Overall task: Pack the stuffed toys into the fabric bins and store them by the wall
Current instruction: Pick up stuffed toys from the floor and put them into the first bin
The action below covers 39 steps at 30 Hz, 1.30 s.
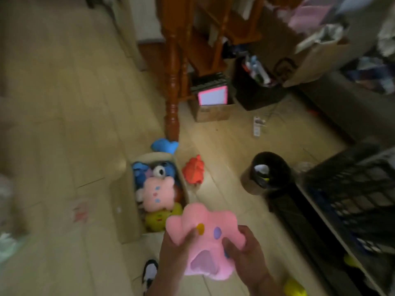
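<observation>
A beige fabric bin [126, 201] sits on the floor, stuffed with a blue toy [140, 173], a pale pink toy [157, 194] and a yellow toy [159, 217]. Nearer me, the left hand [174, 251] and right hand [243, 251] both grip a pink plush [203, 238], fingers curled round it. An orange toy [194, 170] lies on the floor beside the bin's right edge.

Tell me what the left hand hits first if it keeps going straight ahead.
Probably the yellow plush at the fabric bin's near end; the left hand points that way, gripping the pink plush. Depth is unclear.
</observation>
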Each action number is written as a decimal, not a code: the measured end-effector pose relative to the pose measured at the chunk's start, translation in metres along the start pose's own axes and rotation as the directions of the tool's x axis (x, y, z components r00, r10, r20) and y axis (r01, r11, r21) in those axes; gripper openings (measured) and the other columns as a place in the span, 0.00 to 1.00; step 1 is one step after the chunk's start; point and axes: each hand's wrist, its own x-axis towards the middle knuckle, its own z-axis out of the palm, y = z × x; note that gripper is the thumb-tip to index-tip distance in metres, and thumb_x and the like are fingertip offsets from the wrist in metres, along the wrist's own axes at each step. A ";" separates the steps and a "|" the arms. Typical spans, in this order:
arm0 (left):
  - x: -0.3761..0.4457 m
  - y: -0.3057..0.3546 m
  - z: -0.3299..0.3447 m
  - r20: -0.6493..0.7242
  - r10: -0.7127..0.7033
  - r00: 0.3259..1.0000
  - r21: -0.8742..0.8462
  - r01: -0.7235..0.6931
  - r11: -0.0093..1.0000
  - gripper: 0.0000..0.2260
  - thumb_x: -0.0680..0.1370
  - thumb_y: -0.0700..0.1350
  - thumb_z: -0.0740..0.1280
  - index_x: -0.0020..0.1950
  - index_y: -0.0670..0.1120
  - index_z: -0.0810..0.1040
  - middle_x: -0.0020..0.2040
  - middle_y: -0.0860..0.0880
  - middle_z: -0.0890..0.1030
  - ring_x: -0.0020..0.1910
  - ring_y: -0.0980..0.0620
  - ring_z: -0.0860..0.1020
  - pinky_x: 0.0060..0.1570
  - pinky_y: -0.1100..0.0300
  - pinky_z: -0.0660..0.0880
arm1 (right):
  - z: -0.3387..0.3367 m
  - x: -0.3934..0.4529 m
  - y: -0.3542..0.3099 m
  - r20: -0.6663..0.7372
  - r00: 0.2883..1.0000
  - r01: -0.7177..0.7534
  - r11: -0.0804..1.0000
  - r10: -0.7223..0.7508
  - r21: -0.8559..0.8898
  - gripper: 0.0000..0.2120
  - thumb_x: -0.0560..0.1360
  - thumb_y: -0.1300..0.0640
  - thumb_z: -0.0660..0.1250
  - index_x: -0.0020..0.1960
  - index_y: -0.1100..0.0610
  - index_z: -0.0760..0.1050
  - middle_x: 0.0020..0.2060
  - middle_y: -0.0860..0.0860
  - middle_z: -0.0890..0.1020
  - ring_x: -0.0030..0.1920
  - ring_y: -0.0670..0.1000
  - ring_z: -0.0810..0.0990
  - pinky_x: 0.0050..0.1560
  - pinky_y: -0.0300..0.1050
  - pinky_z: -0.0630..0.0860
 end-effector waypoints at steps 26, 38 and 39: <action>0.309 -0.144 -0.149 0.057 -0.218 0.974 0.599 0.142 0.788 0.19 0.77 0.52 0.68 0.67 0.50 0.73 0.65 0.46 0.76 0.55 0.51 0.78 0.53 0.65 0.75 | 0.298 0.298 0.159 0.341 0.870 -0.016 0.712 0.355 -0.702 0.30 0.74 0.49 0.69 0.72 0.49 0.61 0.66 0.55 0.71 0.64 0.58 0.73 0.63 0.50 0.73; 0.359 -0.209 -0.136 0.187 -0.178 0.966 0.981 -0.175 0.080 0.25 0.65 0.57 0.64 0.61 0.56 0.80 0.69 0.39 0.74 0.53 0.35 0.82 0.34 0.46 0.80 | 0.283 0.332 0.160 0.507 0.851 0.314 0.644 0.134 -0.697 0.24 0.76 0.44 0.58 0.67 0.55 0.70 0.66 0.54 0.73 0.64 0.52 0.73 0.65 0.40 0.67; 0.363 -0.211 -0.133 0.174 -0.226 0.958 0.985 -0.171 0.034 0.26 0.64 0.57 0.66 0.63 0.59 0.78 0.71 0.40 0.72 0.56 0.34 0.80 0.38 0.41 0.80 | 0.273 0.334 0.138 0.481 0.873 0.377 0.731 -0.076 -0.569 0.20 0.77 0.47 0.59 0.65 0.55 0.73 0.63 0.54 0.76 0.61 0.50 0.75 0.62 0.36 0.68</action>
